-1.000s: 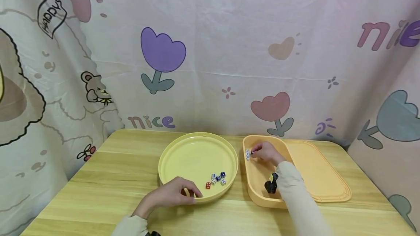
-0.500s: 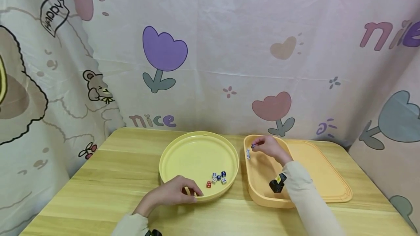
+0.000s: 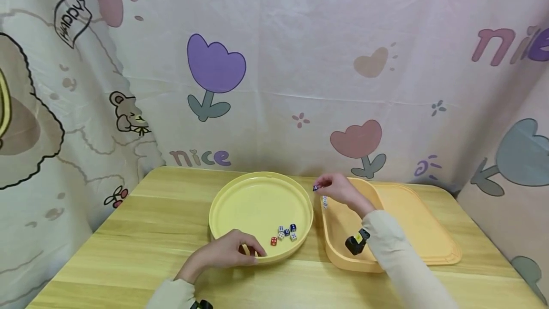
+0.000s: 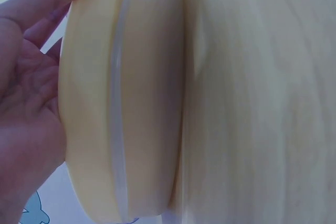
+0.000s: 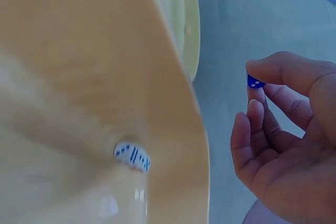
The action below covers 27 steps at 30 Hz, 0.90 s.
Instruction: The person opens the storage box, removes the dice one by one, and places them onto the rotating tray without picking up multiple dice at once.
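Note:
My right hand (image 3: pixel 341 190) pinches a blue die (image 5: pixel 255 81) between thumb and fingertips, above the far left rim of the orange rectangular box (image 3: pixel 328 247). Inside that box, white dice (image 5: pixel 132 156) with blue dots sit against the left wall. My left hand (image 3: pixel 231 250) holds the near rim of the round yellow tray (image 3: pixel 218 190), fingers over the edge and thumb outside. On the tray's right side lie a red die (image 3: pixel 273 241) and a small group of white dice (image 3: pixel 293 237) and blue dice (image 3: pixel 293 227).
A flat orange lid (image 3: pixel 422 223) lies right of the box, partly behind it. Both containers stand on a wooden table (image 3: pixel 141 232). A printed curtain (image 3: pixel 274 61) hangs behind the table's far edge.
My right hand has lifted the blue die out of the rectangular box and carried it left, over the rim. The left hand stays at the round tray's rim.

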### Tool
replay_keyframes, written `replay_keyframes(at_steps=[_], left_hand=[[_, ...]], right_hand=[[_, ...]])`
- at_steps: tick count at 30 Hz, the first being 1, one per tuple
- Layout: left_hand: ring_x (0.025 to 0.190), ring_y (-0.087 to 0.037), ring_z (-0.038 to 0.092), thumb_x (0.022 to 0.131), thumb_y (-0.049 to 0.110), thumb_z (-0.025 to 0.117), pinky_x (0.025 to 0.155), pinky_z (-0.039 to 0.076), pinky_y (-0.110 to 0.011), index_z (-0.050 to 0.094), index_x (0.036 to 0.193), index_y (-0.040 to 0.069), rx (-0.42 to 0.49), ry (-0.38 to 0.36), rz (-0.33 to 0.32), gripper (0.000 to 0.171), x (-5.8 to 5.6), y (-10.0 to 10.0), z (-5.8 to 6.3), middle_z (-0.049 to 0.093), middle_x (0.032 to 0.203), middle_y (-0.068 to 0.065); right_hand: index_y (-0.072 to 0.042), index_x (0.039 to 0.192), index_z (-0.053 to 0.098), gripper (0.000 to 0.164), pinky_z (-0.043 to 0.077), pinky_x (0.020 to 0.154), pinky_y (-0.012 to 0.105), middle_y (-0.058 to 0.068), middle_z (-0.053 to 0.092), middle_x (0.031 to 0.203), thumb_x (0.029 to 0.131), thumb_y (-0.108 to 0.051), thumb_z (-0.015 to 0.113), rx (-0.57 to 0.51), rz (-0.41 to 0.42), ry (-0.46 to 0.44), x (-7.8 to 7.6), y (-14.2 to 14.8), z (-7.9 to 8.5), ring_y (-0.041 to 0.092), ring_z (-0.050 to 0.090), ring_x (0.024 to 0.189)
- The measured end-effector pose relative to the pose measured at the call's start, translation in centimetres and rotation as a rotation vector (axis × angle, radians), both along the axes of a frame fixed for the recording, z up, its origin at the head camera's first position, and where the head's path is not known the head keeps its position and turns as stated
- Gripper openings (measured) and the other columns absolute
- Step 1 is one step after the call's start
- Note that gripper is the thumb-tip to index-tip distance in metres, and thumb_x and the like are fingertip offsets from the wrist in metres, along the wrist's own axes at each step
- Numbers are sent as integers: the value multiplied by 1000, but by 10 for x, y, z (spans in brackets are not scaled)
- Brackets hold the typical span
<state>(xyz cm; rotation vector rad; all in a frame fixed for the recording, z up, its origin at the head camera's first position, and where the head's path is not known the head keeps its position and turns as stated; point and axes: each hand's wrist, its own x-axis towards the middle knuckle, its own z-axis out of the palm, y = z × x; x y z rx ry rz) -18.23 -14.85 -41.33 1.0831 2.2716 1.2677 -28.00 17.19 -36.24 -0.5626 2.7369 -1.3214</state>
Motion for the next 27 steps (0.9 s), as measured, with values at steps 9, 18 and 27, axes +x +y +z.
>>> replay_keyframes(at_steps=[9, 18, 27], left_hand=[[79, -2, 58, 88, 7, 69, 72, 52, -25, 74, 99, 9, 7, 9, -6, 13, 0, 1, -1, 66, 90, 13], [80, -2, 58, 89, 9, 69, 71, 52, -24, 74, 99, 9, 12, 18, -6, 12, -1, 0, -2, 66, 90, 13], [80, -2, 58, 88, 10, 70, 72, 51, -24, 75, 99, 10, 6, 8, 4, 12, 0, 0, 0, 66, 90, 13]], right_hand=[[6, 96, 68, 17, 49, 67, 28, 4, 62, 82, 80, 1, 71, 70, 119, 69, 10, -33, 8, 16, 55, 76], [0, 88, 68, 10, 47, 63, 26, 1, 61, 78, 79, 0, 73, 69, 184, 97, 11, -59, 7, 12, 53, 71], [-1, 87, 68, 9, 47, 65, 26, -1, 61, 77, 80, -3, 74, 109, 183, 100, 12, -69, 1, 10, 53, 71]])
